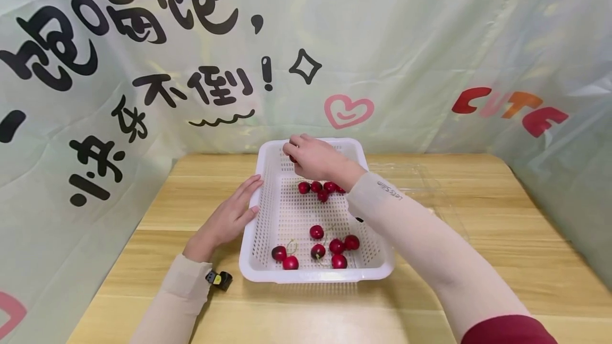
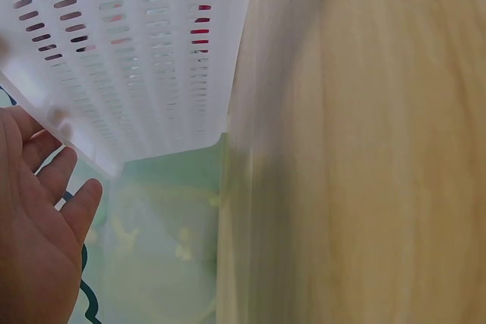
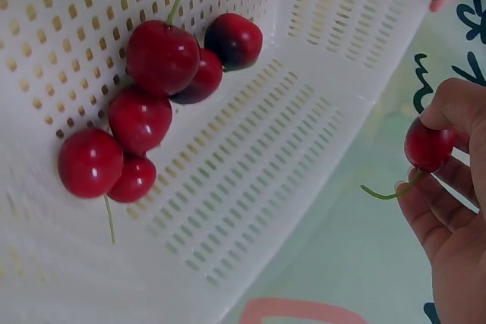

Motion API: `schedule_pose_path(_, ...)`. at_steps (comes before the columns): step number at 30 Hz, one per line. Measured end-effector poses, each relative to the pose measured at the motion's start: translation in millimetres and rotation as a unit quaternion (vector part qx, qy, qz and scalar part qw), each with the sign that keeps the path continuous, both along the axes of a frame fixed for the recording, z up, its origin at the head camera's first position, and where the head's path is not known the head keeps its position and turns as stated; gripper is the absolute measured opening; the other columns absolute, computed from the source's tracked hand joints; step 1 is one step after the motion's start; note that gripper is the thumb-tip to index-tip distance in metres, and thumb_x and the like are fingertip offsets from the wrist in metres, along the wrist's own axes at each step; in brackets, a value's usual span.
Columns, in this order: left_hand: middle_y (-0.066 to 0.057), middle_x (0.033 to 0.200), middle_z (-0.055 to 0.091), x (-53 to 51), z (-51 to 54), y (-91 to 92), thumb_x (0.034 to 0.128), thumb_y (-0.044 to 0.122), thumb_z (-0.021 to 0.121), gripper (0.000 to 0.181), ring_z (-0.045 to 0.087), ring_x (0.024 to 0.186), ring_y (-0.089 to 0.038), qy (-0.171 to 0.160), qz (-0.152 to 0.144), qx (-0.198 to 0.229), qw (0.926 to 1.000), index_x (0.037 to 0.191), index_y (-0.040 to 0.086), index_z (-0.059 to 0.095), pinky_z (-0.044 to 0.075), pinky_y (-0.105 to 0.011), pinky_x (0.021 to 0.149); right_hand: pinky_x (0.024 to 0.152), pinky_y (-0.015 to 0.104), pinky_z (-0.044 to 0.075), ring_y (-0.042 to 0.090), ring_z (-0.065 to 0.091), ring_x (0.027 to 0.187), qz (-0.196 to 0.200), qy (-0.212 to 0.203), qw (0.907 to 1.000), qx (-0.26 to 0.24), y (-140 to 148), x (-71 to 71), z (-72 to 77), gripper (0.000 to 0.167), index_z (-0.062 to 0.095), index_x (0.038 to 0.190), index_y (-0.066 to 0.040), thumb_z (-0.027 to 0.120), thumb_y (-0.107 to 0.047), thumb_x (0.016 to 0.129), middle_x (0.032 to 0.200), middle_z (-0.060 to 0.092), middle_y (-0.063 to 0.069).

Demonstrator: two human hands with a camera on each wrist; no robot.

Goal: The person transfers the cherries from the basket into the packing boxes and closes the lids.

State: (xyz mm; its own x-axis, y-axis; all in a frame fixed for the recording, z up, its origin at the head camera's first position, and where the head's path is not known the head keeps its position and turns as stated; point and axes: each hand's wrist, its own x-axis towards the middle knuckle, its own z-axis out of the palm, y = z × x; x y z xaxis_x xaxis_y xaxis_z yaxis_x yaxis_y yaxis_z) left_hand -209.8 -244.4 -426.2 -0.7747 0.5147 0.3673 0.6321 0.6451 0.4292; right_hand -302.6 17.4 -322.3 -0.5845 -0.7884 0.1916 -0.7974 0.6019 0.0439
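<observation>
A white perforated plastic basket (image 1: 315, 276) stands on the wooden table, its long sides running away from me. My right hand (image 1: 313, 159) is over its far end and pinches a dark red cherry (image 3: 429, 144) between thumb and fingers; the green stem (image 3: 383, 193) hangs free. Below that hand, several cherries (image 1: 323, 195) lie clustered on the basket floor. Another loose group, with a cherry (image 1: 339, 261) near the front wall, lies at the near end. My left hand (image 1: 232, 213) rests on the basket's left rim, fingers mostly straight; the left wrist view shows it outside the wall.
Right of the basket, a clear plastic container (image 1: 432, 187) lies on the table (image 1: 487, 216), partly hidden behind my right forearm. A printed fabric backdrop (image 1: 406, 57) rises behind the table and along both sides. A black wrist device (image 1: 220, 280) is at my left cuff.
</observation>
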Motion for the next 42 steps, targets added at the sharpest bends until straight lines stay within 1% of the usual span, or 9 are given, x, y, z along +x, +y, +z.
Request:
schedule_pose_path(9,-0.007,0.161,0.021,2.0,0.0,-0.6,0.1025,0.029,0.045,0.058,0.029,0.143,-0.032,0.001,-0.001,0.003,1.0000,0.154,0.009,0.028,0.035,-0.056,0.107,0.072,0.031,0.047,0.021,0.049,0.087,0.029,0.059,0.9978,-0.001,12.1,10.3,16.6,0.017,0.056,0.106,-0.007,0.054,-0.007,0.089,0.097,0.051,0.005)
schedule_pose_path(12,-0.007,0.161,0.020,1.9,-0.7,-0.9,0.1024,0.029,0.044,0.057,0.028,0.143,-0.032,0.003,-0.002,0.004,1.0000,0.154,0.009,0.028,0.035,-0.056,0.107,0.074,0.031,0.047,0.022,0.050,0.087,0.039,0.081,0.9959,-0.003,16.7,15.1,23.5,0.017,0.056,0.106,-0.007,0.053,-0.007,0.089,0.099,0.053,0.005)
schedule_pose_path(17,-0.006,0.161,0.020,1.1,-2.7,-1.6,0.1021,0.028,0.045,0.057,0.028,0.143,-0.032,0.005,-0.001,0.003,1.0000,0.154,0.010,0.028,0.036,-0.056,0.106,0.081,0.031,0.047,0.023,0.050,0.088,0.053,0.106,0.9930,0.000,26.1,22.7,32.9,0.015,0.056,0.105,-0.007,0.053,-0.008,0.090,0.100,0.053,0.006)
schedule_pose_path(19,-0.006,0.161,0.020,0.8,-3.4,-1.8,0.1019,0.027,0.045,0.057,0.029,0.143,-0.033,0.005,-0.002,0.002,1.0000,0.154,0.009,0.028,0.036,-0.056,0.106,0.081,0.032,0.046,0.024,0.050,0.088,0.059,0.112,0.9920,-0.002,30.8,25.1,34.9,0.015,0.056,0.104,-0.006,0.052,-0.007,0.090,0.100,0.053,0.007)
schedule_pose_path(21,-0.007,0.161,0.021,0.7,-4.0,-1.8,0.1019,0.027,0.044,0.057,0.029,0.142,-0.033,0.006,-0.003,0.002,1.0000,0.154,0.009,0.028,0.037,-0.057,0.105,0.079,0.032,0.046,0.024,0.049,0.087,0.063,0.119,0.9908,-0.006,36.1,27.3,36.4,0.014,0.055,0.103,-0.006,0.052,-0.007,0.090,0.099,0.052,0.007)
schedule_pose_path(25,-0.007,0.161,0.020,0.9,-4.4,-1.9,0.1022,0.028,0.044,0.057,0.030,0.142,-0.033,0.006,-0.004,0.003,1.0000,0.154,0.009,0.028,0.038,-0.057,0.104,0.075,0.032,0.046,0.026,0.048,0.084,0.076,0.137,0.9876,-0.014,47.4,31.4,38.8,0.012,0.054,0.101,-0.005,0.054,-0.005,0.088,0.097,0.051,0.008)
schedule_pose_path(31,-0.007,0.161,0.020,0.1,-3.3,-1.3,0.1025,0.029,0.044,0.057,0.031,0.141,-0.034,0.005,-0.002,0.004,1.0000,0.154,0.009,0.028,0.039,-0.058,0.103,0.078,0.035,0.047,0.027,0.050,0.086,0.087,0.155,0.9838,-0.017,63.6,38.5,40.3,0.015,0.054,0.101,-0.003,0.058,-0.005,0.087,0.097,0.053,0.011)
schedule_pose_path(36,-0.006,0.161,0.020,0.1,-2.3,-0.5,0.1028,0.030,0.043,0.058,0.031,0.141,-0.035,0.002,0.000,0.000,1.0000,0.154,0.010,0.027,0.039,-0.058,0.103,0.075,0.036,0.048,0.027,0.050,0.084,0.088,0.165,0.9816,-0.037,79.8,43.0,36.0,0.016,0.054,0.100,-0.002,0.061,-0.004,0.085,0.097,0.053,0.012)
schedule_pose_path(42,-0.006,0.161,0.019,0.0,-2.4,-0.5,0.1030,0.030,0.043,0.058,0.030,0.141,-0.035,-0.001,-0.001,0.002,1.0000,0.155,0.010,0.027,0.038,-0.058,0.103,0.073,0.037,0.048,0.028,0.051,0.085,0.079,0.158,0.9819,-0.068,98.9,49.9,29.3,0.019,0.054,0.098,-0.003,0.063,-0.002,0.081,0.094,0.053,0.010)
